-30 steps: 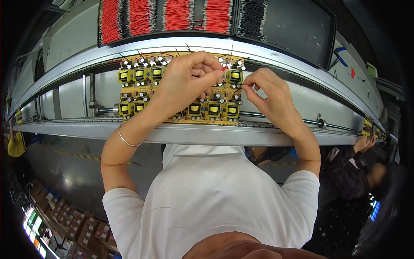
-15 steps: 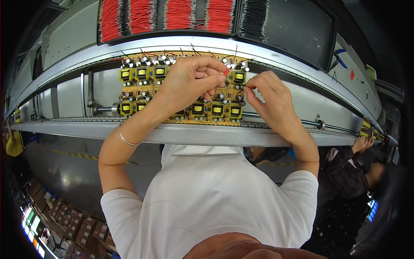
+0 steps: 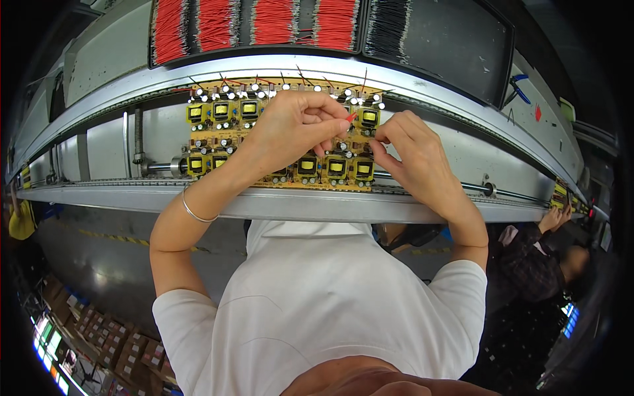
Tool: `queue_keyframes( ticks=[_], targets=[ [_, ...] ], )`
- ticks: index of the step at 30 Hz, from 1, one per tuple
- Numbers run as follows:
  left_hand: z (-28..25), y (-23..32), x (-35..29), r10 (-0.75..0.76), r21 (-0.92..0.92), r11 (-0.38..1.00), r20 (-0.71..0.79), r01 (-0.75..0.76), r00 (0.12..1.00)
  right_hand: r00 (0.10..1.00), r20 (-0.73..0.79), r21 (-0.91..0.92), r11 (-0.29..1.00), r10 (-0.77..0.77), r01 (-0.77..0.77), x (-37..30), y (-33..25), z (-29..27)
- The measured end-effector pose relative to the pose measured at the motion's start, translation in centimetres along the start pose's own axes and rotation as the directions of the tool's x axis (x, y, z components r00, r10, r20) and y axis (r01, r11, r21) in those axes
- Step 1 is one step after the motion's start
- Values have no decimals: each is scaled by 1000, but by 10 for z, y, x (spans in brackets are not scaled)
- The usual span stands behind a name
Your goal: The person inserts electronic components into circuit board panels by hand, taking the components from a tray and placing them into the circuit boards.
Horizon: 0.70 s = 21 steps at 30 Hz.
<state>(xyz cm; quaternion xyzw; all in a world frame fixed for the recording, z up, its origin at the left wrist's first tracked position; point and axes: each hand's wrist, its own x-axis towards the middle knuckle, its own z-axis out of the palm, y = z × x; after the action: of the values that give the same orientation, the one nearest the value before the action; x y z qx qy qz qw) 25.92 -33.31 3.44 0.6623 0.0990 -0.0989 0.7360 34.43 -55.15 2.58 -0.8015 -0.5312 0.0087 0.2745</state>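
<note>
A yellow-brown panel of circuit boards (image 3: 231,133) lies between the two metal rails, crowded with capacitors and yellow-topped transformers (image 3: 307,165). Thin black and red wires stand up along its far edge. Over the middle of the panel, my left hand (image 3: 290,122) is closed with a few short red wires (image 3: 351,117) poking out between thumb and forefinger. My right hand (image 3: 416,148) is at the panel's right edge, its thumb and forefinger pinched close to the lower row of boards. Whatever sits in that pinch is too small to make out.
Beyond the far rail, a dark tray holds bundles of red wires (image 3: 214,26); beside it, another tray (image 3: 456,53) has black wires (image 3: 386,30). A blue-handled tool (image 3: 520,89) lies to the right. The near rail (image 3: 297,210) crosses before me. Far right, another person's hand (image 3: 558,218) works at boards.
The panel has shifted slightly to the right along the rails. A dark wire end seen at my right fingertips is no longer distinct. Both hands have barely moved.
</note>
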Motion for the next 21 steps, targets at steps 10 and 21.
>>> queue_keyframes(
  ticks=[10, 21],
  targets=[
    [7, -7, -4, 3, 17, 1000, 68, -4, 998, 986, -156, 308, 951, 59, -9, 11, -9, -3],
    [3, -9, -5, 88, 88, 993, -41, -85, 995, 978, -25, 440, 881, 209, -177, 10, -1, -14]
  ],
)
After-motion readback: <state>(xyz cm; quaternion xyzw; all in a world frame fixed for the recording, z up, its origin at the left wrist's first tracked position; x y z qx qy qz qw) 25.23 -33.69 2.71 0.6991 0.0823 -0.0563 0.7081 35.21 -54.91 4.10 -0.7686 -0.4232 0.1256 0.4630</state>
